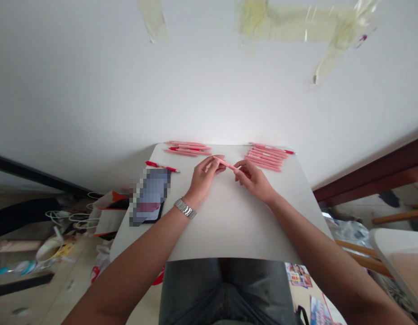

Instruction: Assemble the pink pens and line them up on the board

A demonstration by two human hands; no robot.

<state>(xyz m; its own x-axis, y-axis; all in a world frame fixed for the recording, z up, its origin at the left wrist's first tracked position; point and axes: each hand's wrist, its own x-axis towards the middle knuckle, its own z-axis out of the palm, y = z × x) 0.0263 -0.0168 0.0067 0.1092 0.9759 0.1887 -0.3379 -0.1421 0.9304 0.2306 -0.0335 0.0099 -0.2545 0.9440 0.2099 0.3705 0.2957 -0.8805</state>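
At frame centre, pinching a pink pen near opposite ends with left hand and right hand, seemingly for steadiness. Working between a pen row at centre-right, likely aligned for order, and looser pens at centre-left, probably set apart.

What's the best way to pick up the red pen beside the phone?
Probably by the middle of the red pen, from above and the right, where the left hand is, pinching across its thin, straight barrel: it lies flat, with the phone close along its near side.
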